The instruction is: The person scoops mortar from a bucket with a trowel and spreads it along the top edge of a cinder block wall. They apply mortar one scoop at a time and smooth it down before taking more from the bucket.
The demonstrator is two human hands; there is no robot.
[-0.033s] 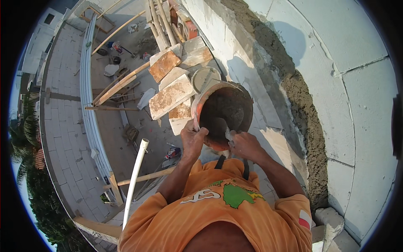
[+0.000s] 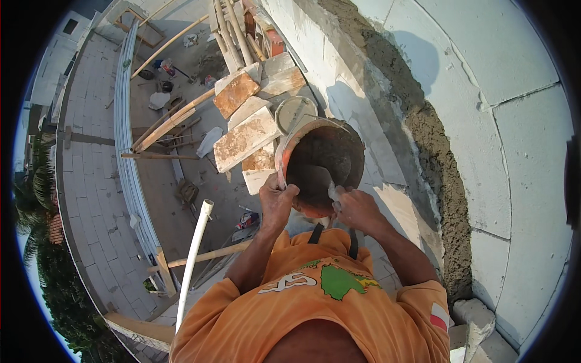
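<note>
A reddish-orange bucket (image 2: pixel 282 158) tilts in front of me, its inside coated with dark grey mortar (image 2: pixel 330 148). My left hand (image 2: pixel 277 199) is closed on the near left side of its rim. Across from it, my right hand (image 2: pixel 357 209) is wrapped round the handle of a trowel. The trowel's grey blade (image 2: pixel 313 177) lies inside the bucket against the mortar; its lower edge is hard to make out in the shade. To the bucket's upper left sits a round container (image 2: pixel 295 114) with a grey top, touching or close to the bucket.
Pale, stained blocks (image 2: pixel 245 138) are stacked left of the bucket. On the right, a thick band of wet mortar (image 2: pixel 445 175) runs along a pale block wall (image 2: pixel 532 151). A white pipe (image 2: pixel 195 254) rises at my left. Far below are wooden poles (image 2: pixel 166 130) and scattered debris.
The trowel blade has turned and shows broader inside the bucket. My right hand has shifted slightly to the right; the left hand keeps its hold on the rim.
</note>
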